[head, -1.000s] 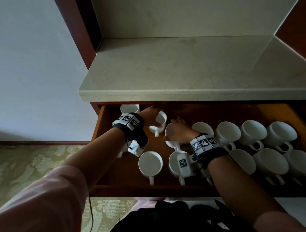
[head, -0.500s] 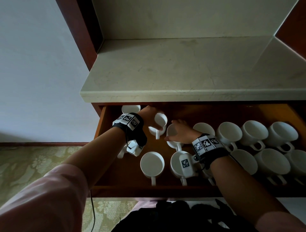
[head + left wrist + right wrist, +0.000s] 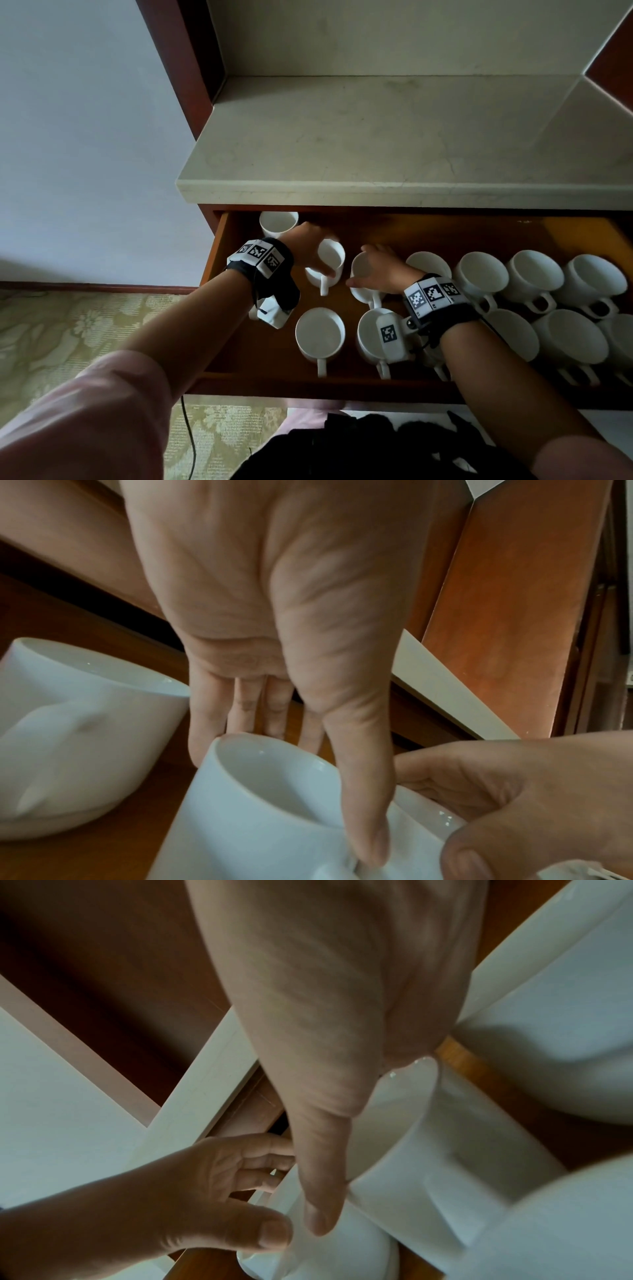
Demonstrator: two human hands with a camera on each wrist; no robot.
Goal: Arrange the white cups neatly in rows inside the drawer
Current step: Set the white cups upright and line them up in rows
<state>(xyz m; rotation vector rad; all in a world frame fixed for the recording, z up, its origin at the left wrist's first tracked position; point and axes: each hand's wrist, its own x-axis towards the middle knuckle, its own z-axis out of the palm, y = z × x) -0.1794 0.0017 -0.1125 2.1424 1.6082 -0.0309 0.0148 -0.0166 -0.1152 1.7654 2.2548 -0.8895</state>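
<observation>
The wooden drawer (image 3: 219, 260) stands pulled out beneath a pale stone worktop (image 3: 394, 137), and white cups fill most of it.

The left hand (image 3: 306, 245) reaches into the back left part of the drawer and grips one cup (image 3: 327, 265). In the left wrist view its fingers (image 3: 240, 715) lie along the far side of the cup's wall while the thumb presses down the near side, so the cup is pinched between them. This cup's handle points toward the drawer front.

The right hand (image 3: 380, 270) holds the neighbouring cup (image 3: 361, 274), just to the right of the first; the two cups stand close together. The thumb lies against the cup's left side and the hand covers part of the rim; the right wrist view shows the palm over the opening and the thumb down the outer wall. How the other fingers lie is hidden.

A further cup (image 3: 278, 222) stands at the back left corner, partly under the worktop's edge. Two cups (image 3: 320, 332) sit in the front row near the hands, handles toward the drawer front. To the right, two rows of cups (image 3: 534, 274) stand close together with handles turned toward the front.

Both wrists wear black bands with printed square markers. A patterned carpet (image 3: 85, 329) covers the floor to the left.
</observation>
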